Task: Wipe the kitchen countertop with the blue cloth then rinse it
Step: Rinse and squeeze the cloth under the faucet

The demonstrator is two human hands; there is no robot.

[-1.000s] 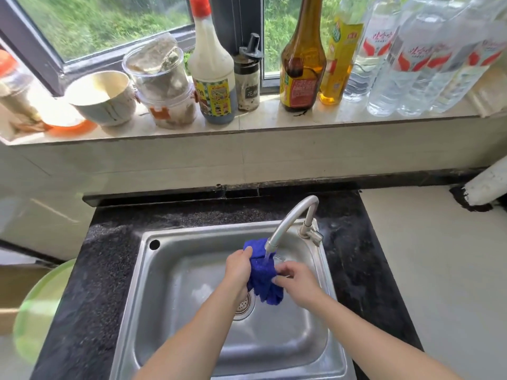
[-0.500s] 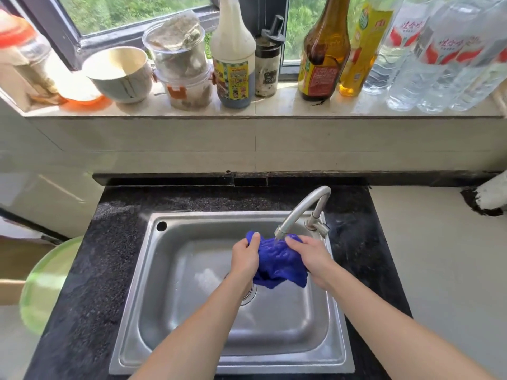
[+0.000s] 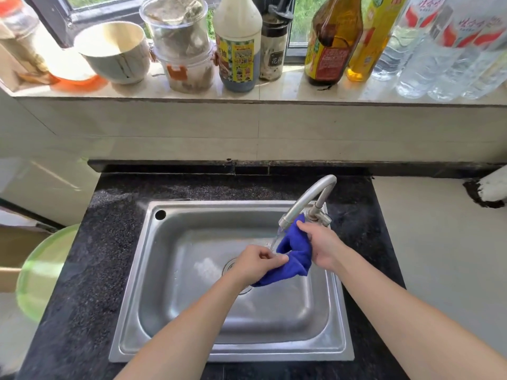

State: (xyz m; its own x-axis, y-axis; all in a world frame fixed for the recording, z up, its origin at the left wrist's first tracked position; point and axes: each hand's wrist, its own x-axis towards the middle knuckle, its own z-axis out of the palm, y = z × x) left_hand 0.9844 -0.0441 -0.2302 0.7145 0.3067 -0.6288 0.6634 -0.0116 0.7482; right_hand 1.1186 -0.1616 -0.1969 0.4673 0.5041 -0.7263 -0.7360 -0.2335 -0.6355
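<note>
The blue cloth (image 3: 295,253) hangs bunched over the steel sink (image 3: 164,338), just right of the thin stream of water falling from the curved tap (image 3: 310,198). My right hand (image 3: 322,248) grips the cloth's upper part beside the tap's base. My left hand (image 3: 258,260) pinches the cloth's lower corner above the drain, fingers curled. The black speckled countertop (image 3: 90,270) surrounds the sink.
A window ledge (image 3: 288,90) behind the sink carries a cup, stacked plastic tubs, sauce bottles, an oil bottle and several water bottles. A green basin (image 3: 41,272) sits off the counter's left edge. A pale surface (image 3: 444,256) lies to the right.
The cloth has shifted right of the water stream and stretched out. My left hand dropped lower and now pinches a corner; my right hand moved up toward the tap base.
</note>
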